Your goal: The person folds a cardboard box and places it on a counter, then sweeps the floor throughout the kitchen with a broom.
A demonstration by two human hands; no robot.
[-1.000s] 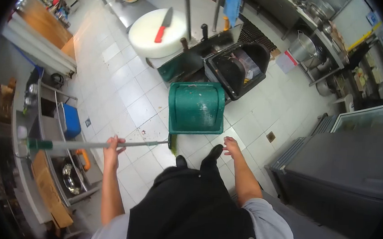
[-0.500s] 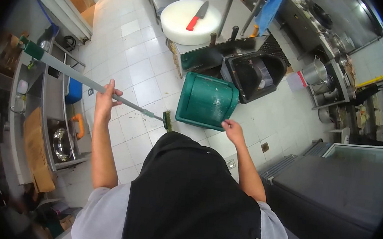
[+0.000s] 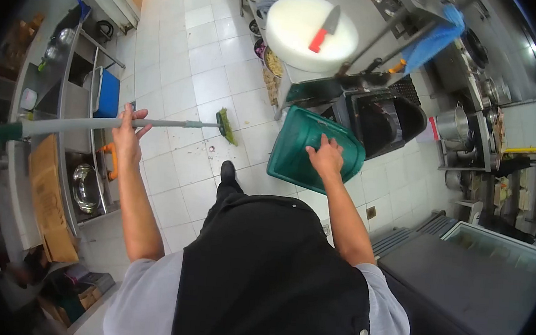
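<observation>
Head view: left hand (image 3: 128, 132) holds a left-to-right broom handle (image 3: 63, 127); right hand (image 3: 327, 158), nearer the green bin lid (image 3: 293, 141), lies spread over it.

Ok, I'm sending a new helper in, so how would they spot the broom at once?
Start at the tiled floor and find the person's left hand. The broom is in its fingers. Unlike the blue box nearby, it is long and thin, a grey pole ending in yellow-green bristles.
</observation>
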